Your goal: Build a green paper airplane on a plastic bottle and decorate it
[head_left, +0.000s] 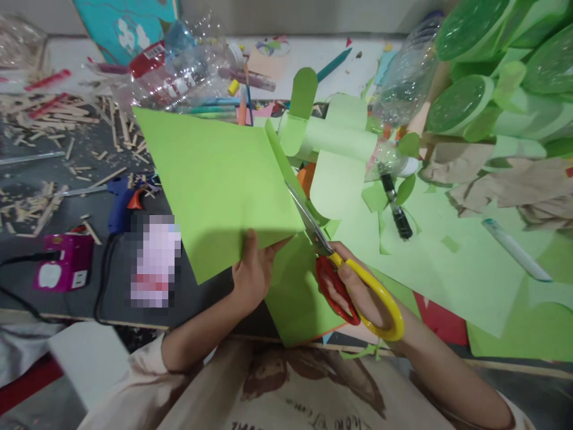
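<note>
My left hand (254,272) grips the lower edge of a light green sheet (215,179), which is raised above the table. My right hand (358,286) is in the handles of a pair of scissors (316,230), one handle red and one yellow. The blades point up and to the left at the sheet's right edge, where a narrow strip of the paper stands bent along the side. Below both hands lies another green sheet (299,292). A light green paper tube with rounded flaps (340,140) sits just beyond the scissors.
Glue gun (119,203), purple box (65,263) and scattered wooden sticks (49,113) lie at left. Plastic bottles (188,65) are at the back. Green-wrapped bottles (519,113), brown paper (510,179), a black marker (396,206) and a cutter (517,248) are at right.
</note>
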`<state>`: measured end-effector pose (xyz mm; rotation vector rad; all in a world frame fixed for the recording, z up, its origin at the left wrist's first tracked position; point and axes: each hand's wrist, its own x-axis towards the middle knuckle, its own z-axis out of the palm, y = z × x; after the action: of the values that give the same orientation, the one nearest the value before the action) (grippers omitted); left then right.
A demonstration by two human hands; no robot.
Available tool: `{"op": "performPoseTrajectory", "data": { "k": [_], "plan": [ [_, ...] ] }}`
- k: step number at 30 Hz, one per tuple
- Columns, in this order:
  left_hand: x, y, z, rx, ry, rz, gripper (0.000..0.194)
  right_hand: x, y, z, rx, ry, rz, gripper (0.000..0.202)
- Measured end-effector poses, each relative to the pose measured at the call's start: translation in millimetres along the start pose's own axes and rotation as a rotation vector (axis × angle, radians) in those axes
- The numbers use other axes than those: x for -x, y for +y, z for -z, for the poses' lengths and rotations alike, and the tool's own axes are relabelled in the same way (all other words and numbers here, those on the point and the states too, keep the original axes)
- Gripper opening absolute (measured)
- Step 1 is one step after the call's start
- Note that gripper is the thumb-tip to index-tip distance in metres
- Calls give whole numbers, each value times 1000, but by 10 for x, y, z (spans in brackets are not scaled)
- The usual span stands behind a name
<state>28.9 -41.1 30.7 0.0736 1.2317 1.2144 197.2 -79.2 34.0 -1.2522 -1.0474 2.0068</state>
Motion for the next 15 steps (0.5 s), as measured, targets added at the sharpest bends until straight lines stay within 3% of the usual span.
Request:
{"op": "performPoseTrajectory", "data": {
  "k": [4, 7, 12, 15],
  "plan": [
    [39, 59, -50, -48, 17, -31, 37, 3, -12, -9, -3, -9, -1, 45],
    [11, -3, -21, -89, -31, -124, 48, 3, -19, -11, 12, -13, 1, 43],
    [-171, -227, 211, -176, -96, -282, 47, -4, -10, -11, 48, -13, -13, 46],
    [-291, -214, 379, -260, -78, -358, 39, 54, -42, 38, 111, -27, 9, 43]
  ]
}}
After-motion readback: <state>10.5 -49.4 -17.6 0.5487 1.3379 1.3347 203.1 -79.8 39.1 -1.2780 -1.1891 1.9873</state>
